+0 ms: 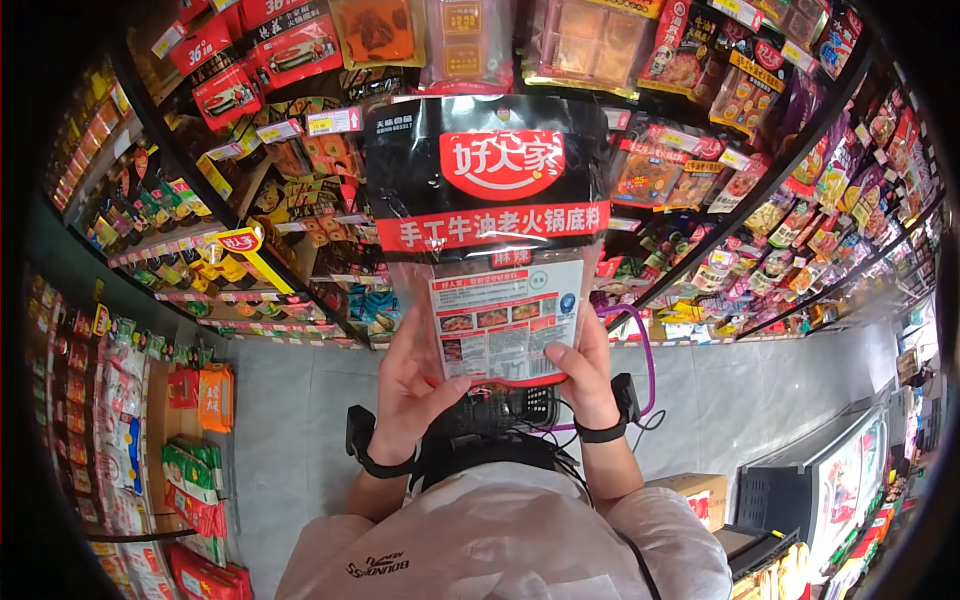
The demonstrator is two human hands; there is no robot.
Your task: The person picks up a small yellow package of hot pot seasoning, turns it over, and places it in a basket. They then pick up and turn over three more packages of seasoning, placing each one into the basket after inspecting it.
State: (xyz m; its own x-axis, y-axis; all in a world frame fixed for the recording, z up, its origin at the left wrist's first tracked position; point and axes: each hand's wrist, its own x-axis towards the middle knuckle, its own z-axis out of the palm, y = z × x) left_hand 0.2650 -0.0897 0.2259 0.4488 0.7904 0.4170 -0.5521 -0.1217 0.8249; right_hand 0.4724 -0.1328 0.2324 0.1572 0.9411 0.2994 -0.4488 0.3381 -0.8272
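Note:
A large packet of hotpot base (490, 225) faces me upright, black at the top with a red band and a white printed label low down. My left hand (412, 375) is closed on its lower left edge, the thumb against the bottom of the packet. On the opposite side my right hand (588, 372) grips the lower right edge, with its thumb tip on the label. The fingers behind the packet are hidden. Each wrist wears a black strap. Beneath the packet, partly covered by it, is a black basket (515, 405) with a purple handle (648, 375).
Shelves of seasoning packets stand ahead, with hanging hotpot base pouches (595, 42) and price tags (333, 121). More shelved goods (190, 475) line the left. A cardboard box (700, 497) and a dark display case (775, 495) are at the lower right. Grey floor tiles (290, 430) lie below.

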